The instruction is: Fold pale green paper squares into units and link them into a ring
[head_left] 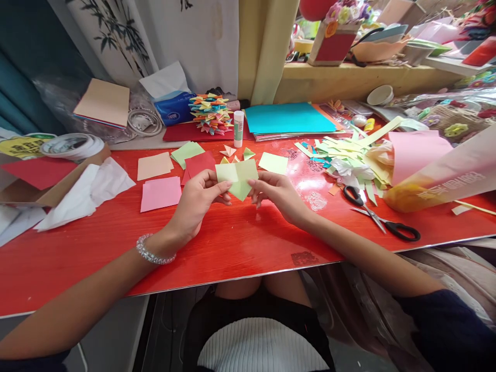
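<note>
Between my two hands, above the red table, is a light green sheet of paper (241, 175) with a crease down its middle and a pointed lower edge. My left hand (199, 199) pinches its left side between thumb and fingers. On the other side my right hand (277, 196) pinches the right edge. Just behind the sheet lie small folded paper pieces (228, 150) in pink, green and orange. Left of my left hand are stacks of pink (160, 194), peach (154, 166), green (186, 154) and red (199, 164) paper squares. A pale green square (273, 163) lies behind my right hand.
A glue stick (238, 129) stands upright beside a multicoloured folded-paper model (211, 114). Black-handled scissors (382, 214) lie open at the right, near a heap of paper strips (356, 155). An open box (54, 175) sits far left. The table's front edge (232, 280) runs before my lap.
</note>
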A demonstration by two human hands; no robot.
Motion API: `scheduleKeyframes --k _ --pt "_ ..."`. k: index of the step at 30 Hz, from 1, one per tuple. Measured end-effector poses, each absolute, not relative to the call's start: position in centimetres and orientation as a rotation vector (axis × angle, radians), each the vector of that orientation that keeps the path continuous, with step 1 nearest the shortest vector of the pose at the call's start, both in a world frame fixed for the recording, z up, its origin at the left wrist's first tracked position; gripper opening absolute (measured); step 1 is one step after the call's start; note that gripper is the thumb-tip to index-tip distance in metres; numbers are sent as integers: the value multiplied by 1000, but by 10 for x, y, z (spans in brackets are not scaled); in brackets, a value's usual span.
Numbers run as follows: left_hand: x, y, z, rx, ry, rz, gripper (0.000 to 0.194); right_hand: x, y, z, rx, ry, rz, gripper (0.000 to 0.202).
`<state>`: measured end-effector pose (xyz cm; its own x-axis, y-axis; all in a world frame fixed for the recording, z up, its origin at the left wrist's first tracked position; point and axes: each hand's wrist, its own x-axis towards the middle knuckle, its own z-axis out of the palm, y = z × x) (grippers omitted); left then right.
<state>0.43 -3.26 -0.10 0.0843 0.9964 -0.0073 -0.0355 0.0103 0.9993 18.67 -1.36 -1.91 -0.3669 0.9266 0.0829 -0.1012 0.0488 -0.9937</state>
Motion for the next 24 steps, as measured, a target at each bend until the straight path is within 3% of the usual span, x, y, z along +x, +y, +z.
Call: scheduleKeyframes --k 7,16,20,24 --pt "6 -35 -7 1287 1171 1235 32 185 -14 -22 -947 -1305 1618 27" --pt "5 -45 -1 1782 1391 1269 9 182 -18 -18 -932 -1292 1624 29" --pt "3 -44 -2 1962 1401 1235 18 182 -18 -18 -928 -1320 1555 29" --pt "2 -40 -4 1782 1261 1238 23 183 -19 -19 -917 -1346 1499 26"
